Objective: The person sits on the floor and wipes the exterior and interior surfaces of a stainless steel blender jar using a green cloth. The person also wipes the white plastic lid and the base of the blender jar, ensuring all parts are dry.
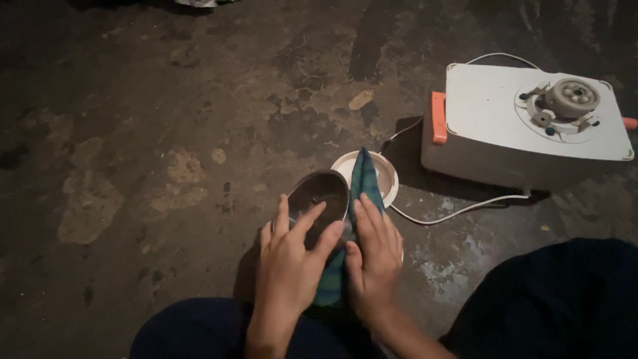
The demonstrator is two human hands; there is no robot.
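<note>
Both hands on the steel jar (320,196), from what I see. Left hand (287,262) wraps the near side of the jar, fingers spread over the rim, index and middle reaching into the mouth. Right hand (373,256) lies flat against the jar's right side, pressing a green-blue checked cloth (364,179) between palm and metal. Neither hand is fisted; fingers are extended, contact is palm-and-finger, not a pinch.

Jar sits on the floor directly ahead of my knees, tilted with its opening toward the camera. Inside is too dark to read.

Cloth runs under the right hand, its free corner sticking up past the fingertips, beyond the jar.

Just behind the jar and cloth: 1 round white lid (387,178), partly covered by both.

Farther out, up and right of the grip: white appliance base (492,119) with an orange side handle (438,118) and a grey coupling (571,98) on top. Its white cord (452,211) loops along the floor, passing just right of the lid.

Dark stained concrete floor (166,133) all around. My legs in dark fabric flank the hands, low left and right.
</note>
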